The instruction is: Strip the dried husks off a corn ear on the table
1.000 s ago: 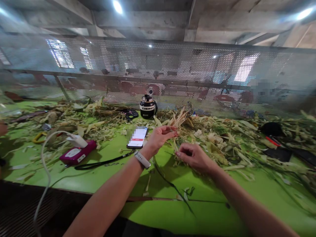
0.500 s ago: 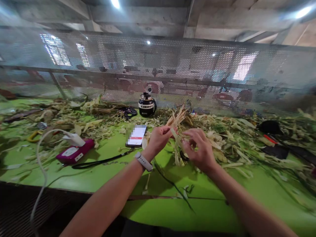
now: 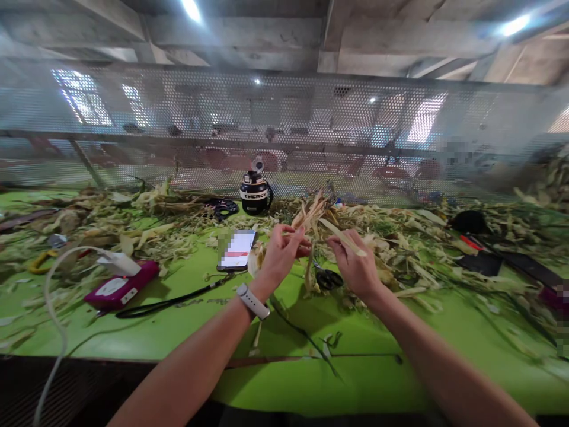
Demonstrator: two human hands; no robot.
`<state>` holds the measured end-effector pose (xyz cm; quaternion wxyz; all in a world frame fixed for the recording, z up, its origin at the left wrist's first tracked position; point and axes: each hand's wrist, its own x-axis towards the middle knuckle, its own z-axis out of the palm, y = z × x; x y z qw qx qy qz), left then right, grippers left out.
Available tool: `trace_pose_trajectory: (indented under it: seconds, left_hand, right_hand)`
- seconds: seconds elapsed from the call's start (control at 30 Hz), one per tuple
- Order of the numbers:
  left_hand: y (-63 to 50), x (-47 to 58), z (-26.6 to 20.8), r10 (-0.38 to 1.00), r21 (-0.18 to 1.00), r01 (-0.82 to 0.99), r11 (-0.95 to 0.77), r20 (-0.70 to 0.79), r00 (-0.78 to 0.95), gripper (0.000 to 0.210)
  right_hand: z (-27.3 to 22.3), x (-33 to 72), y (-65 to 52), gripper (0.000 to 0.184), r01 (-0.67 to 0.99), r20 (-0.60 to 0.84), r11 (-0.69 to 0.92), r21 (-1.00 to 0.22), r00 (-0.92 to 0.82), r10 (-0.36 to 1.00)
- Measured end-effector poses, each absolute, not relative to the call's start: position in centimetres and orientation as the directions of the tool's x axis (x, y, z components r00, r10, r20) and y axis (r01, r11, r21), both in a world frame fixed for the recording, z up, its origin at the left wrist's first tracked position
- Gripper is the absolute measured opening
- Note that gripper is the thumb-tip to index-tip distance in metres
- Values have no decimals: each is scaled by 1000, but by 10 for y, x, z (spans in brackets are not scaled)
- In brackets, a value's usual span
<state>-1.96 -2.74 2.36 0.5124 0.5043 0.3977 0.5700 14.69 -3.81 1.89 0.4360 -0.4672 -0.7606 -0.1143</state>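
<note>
My left hand [image 3: 281, 255], with a pale watch [image 3: 253, 301] on its wrist, is closed in a pinch near the middle of the table. What its fingertips hold is too small to make out. Just to the right, my right hand [image 3: 357, 267] is closed on a pale strip of corn husk [image 3: 340, 235], which slants across its fingers. Behind both hands lies a bunch of dry tan husks [image 3: 311, 209]. Scissors with black handles [image 3: 329, 279] rest on the table between the hands, their blades partly hidden by scraps.
Husk scraps [image 3: 146, 228] cover much of the green table [image 3: 186, 332]. Left of my hands are a phone [image 3: 239, 249], a black strap [image 3: 173, 302] and a magenta power strip [image 3: 122, 286] with a white cable. A black bottle [image 3: 255, 194] stands before the perforated screen [image 3: 284, 112].
The pale husk strip, upright by my left fingertips before, now slants across my right hand. My right fingers have closed from a looser spread. The scissor handles have come into clearer view.
</note>
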Motion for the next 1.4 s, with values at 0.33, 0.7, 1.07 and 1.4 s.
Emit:
trace_pose_trajectory:
  seconds: [0.33,0.7,1.07,1.4]
  left_hand:
    - [-31,-13,16,915,981,-126,-150,186,359,39]
    - [-24,-18,14,913,947,-1,-322,311,263,32]
    - [-21,-27,23,944,974,-99,-205,223,244,31]
    - [-16,-30,21,904,963,-21,-270,261,337,32]
  right_hand:
    - [11,139,-41,22,780,736,560,-280,-201,647]
    - [16,139,-42,21,685,666,646,-336,-312,677]
    - [21,146,-36,28,678,545,593,-435,-326,772]
    - [21,143,-36,29,676,470,529,-512,-295,832]
